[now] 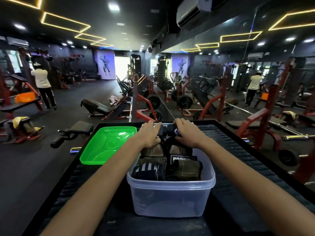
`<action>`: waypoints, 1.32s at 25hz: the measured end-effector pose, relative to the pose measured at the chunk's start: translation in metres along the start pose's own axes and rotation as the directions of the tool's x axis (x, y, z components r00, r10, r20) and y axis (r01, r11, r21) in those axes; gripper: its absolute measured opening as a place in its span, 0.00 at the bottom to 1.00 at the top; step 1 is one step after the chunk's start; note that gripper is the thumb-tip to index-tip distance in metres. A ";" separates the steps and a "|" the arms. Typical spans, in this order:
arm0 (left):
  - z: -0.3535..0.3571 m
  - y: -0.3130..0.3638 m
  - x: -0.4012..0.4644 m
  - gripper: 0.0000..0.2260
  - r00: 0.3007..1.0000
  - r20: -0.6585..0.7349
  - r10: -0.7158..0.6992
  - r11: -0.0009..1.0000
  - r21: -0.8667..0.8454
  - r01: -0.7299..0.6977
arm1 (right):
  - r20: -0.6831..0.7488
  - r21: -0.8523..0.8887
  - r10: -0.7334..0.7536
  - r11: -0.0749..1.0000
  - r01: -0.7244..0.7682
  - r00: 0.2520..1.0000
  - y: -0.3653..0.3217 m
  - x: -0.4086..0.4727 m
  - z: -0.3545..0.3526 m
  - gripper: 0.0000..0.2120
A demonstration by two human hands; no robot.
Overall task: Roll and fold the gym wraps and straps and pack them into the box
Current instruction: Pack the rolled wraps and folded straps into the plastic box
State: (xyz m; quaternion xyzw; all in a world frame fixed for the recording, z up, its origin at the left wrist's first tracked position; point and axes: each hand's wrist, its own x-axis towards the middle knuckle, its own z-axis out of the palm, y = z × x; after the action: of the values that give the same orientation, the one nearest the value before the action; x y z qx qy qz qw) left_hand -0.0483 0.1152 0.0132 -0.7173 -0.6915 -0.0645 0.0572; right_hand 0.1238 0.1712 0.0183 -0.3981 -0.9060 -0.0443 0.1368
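A translucent plastic box (170, 200) stands on a black ribbed table (238, 160) in front of me. Inside it lie several rolled and folded wraps (187, 169), dark and olive, one with a PROIRON label. Beyond the box's far rim, my left hand (150, 134) and my right hand (185, 133) both grip a black rolled strap (166, 130), one hand at each end. Their fingers curl over it. The strap's underside is hidden.
A green lid (105, 145) lies upside down on the table left of the box. Gym benches and red weight machines fill the floor beyond. A person in a white shirt (41, 86) stands far left. A mirror wall runs along the right.
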 end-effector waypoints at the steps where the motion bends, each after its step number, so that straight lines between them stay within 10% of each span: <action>1: 0.003 -0.001 0.001 0.30 1.000 -0.001 0.011 0.999 0.033 -0.011 | -0.003 0.007 0.013 1.000 -0.013 1.000 -0.001 0.001 0.000 0.21; 16: 0.001 0.007 0.000 0.31 0.998 0.047 -0.045 0.999 0.031 0.044 | 0.265 -0.108 0.165 0.984 -0.141 0.950 0.001 0.008 -0.003 0.30; 28: 0.008 0.004 0.006 0.30 0.998 0.048 -0.052 0.998 0.023 0.050 | 0.193 -0.132 0.181 0.979 -0.157 0.964 0.005 0.008 0.007 0.34; 33: 0.004 -0.009 0.009 0.22 0.962 -0.241 -0.127 0.927 -0.373 0.029 | 0.067 -0.081 0.091 0.993 -0.086 0.994 -0.001 0.004 0.000 0.28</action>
State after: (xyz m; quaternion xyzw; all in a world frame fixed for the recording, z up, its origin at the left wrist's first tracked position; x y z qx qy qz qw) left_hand -0.0567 0.1245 0.0111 -0.6721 -0.6819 -0.2883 0.0103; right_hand 0.1202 0.1731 0.0197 -0.4443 -0.8893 -0.0592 0.0909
